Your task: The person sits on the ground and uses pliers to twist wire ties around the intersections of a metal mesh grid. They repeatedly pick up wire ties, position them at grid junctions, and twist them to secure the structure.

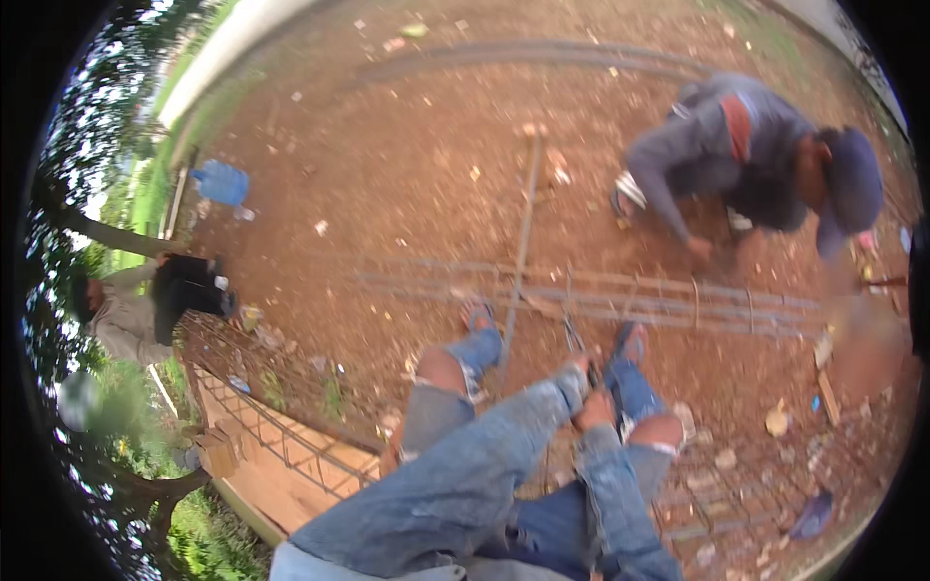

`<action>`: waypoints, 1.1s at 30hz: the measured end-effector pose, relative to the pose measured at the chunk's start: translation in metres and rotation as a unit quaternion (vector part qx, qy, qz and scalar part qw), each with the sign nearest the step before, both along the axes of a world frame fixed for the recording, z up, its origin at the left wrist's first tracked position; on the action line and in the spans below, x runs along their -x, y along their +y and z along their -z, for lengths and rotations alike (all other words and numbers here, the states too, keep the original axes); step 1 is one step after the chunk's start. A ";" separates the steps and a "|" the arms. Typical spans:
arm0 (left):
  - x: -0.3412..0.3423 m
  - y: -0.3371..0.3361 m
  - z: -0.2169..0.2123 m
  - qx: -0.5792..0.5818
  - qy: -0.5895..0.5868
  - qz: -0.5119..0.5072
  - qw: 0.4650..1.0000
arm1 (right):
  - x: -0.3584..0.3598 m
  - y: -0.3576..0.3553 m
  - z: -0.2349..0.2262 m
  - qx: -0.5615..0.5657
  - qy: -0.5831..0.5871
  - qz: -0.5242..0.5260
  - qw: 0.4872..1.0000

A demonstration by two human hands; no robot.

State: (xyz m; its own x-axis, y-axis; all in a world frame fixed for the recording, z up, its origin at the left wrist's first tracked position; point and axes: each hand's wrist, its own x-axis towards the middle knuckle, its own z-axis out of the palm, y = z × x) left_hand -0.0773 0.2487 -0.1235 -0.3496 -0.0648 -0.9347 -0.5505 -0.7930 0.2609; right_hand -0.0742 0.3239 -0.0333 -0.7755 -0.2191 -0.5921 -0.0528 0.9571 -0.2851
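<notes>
My left hand [579, 370] reaches out of a denim sleeve, closed around a thin dark metal tool [572, 334]. The tool points at a long rebar cage [678, 302] that lies across the red soil in front of my sandalled feet. Just behind and below it, between my knees in ripped jeans, is my right hand [597, 411]. Its fingers are too small and hidden to read. One long single bar [524, 232] runs away from me across the cage.
A crouching person in a grey sweater and cap [746, 155] works with a hand on the ground by the cage. Another person [136, 310] is at the left. A blue water jug [221, 181] lies far left. A second rebar cage [281, 431] rests on boards.
</notes>
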 end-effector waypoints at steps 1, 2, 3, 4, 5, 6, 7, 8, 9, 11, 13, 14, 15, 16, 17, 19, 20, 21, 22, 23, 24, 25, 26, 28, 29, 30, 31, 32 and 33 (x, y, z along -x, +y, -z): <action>-0.002 -0.001 0.002 -0.002 -0.009 -0.022 1.000 | -0.011 -0.003 0.003 -0.037 0.007 -0.018 0.999; 0.007 -0.004 -0.003 -0.016 -0.005 -0.035 0.999 | -0.013 -0.007 0.001 -0.057 0.019 -0.016 0.998; 0.011 -0.013 -0.009 -0.021 -0.007 -0.043 0.999 | -0.015 -0.012 -0.001 -0.072 0.013 -0.020 0.997; 0.015 -0.023 -0.013 -0.029 -0.011 -0.041 0.999 | -0.015 -0.017 -0.011 -0.055 -0.021 0.004 0.998; 0.017 -0.032 -0.022 -0.045 -0.010 -0.026 0.999 | -0.010 -0.024 -0.021 -0.034 -0.041 0.033 0.998; 0.014 -0.040 -0.031 -0.057 -0.016 -0.005 0.998 | -0.017 -0.032 -0.024 -0.025 -0.043 0.057 0.997; 0.008 -0.050 -0.039 -0.069 -0.025 0.013 0.997 | -0.028 -0.041 -0.023 -0.012 -0.044 0.077 0.996; 0.002 -0.060 -0.044 -0.033 -0.021 0.055 0.998 | -0.038 -0.053 -0.019 0.003 -0.087 0.111 0.990; -0.003 -0.074 -0.047 0.005 -0.015 0.097 0.995 | -0.046 -0.068 -0.016 0.022 -0.127 0.145 0.981; -0.010 -0.094 -0.052 0.090 -0.006 0.211 0.973 | -0.056 -0.089 -0.010 0.103 -0.175 0.160 0.966; -0.005 -0.106 -0.056 0.168 0.007 0.342 0.925 | -0.070 -0.097 0.020 0.223 -0.111 0.247 0.936; -0.007 -0.111 -0.054 0.200 0.006 0.393 0.898 | -0.078 -0.101 0.024 0.277 -0.085 0.287 0.913; -0.007 -0.114 -0.049 0.220 0.003 0.429 0.876 | -0.076 -0.094 0.032 0.282 -0.153 0.247 0.914; -0.008 -0.116 -0.046 0.238 0.001 0.466 0.852 | -0.079 -0.087 0.036 0.344 -0.211 0.311 0.861; -0.008 -0.120 -0.041 0.223 -0.019 0.448 0.866 | -0.076 -0.083 0.032 0.401 -0.265 0.369 0.796; -0.010 -0.128 -0.033 0.193 -0.059 0.411 0.889 | -0.075 -0.077 0.023 0.499 -0.401 0.516 0.570; -0.009 -0.127 -0.039 0.067 -0.044 0.319 0.944 | -0.068 -0.071 0.012 0.542 -0.450 0.533 0.469; -0.003 -0.124 -0.058 -0.061 -0.028 0.221 0.973 | -0.062 -0.063 0.005 0.579 -0.490 0.542 0.360; 0.001 -0.120 -0.067 -0.187 -0.014 0.117 0.975 | -0.058 -0.055 0.003 0.609 -0.522 0.543 0.246; 0.002 -0.119 -0.073 -0.229 0.006 0.092 0.969 | -0.062 -0.055 0.003 0.634 -0.535 0.518 0.211; 0.001 -0.115 -0.065 -0.192 0.017 0.124 0.973 | -0.064 -0.051 0.014 0.630 -0.551 0.498 0.227; -0.001 -0.111 -0.050 -0.156 0.028 0.156 0.975 | -0.064 -0.045 0.024 0.626 -0.566 0.479 0.242; -0.004 -0.105 -0.039 -0.118 0.036 0.186 0.975 | -0.065 -0.040 0.034 0.619 -0.583 0.460 0.255; 0.012 -0.089 -0.049 0.088 -0.069 0.340 0.934 | -0.056 -0.033 0.031 0.492 -0.535 0.500 0.471; 0.011 -0.087 -0.048 0.163 -0.099 0.400 0.897 | -0.045 -0.036 0.013 0.443 -0.515 0.521 0.516; 0.016 -0.082 -0.049 0.241 -0.122 0.455 0.849 | -0.034 -0.036 0.001 0.398 -0.489 0.536 0.561; 0.012 -0.075 -0.035 0.267 -0.153 0.433 0.847 | -0.046 -0.030 0.018 0.410 -0.489 0.501 0.585; 0.016 -0.066 -0.039 0.280 -0.166 0.456 0.828 | -0.049 -0.026 0.018 0.424 -0.488 0.469 0.603; 0.024 -0.060 -0.051 0.298 -0.177 0.477 0.808 | -0.050 -0.025 0.017 0.440 -0.486 0.432 0.620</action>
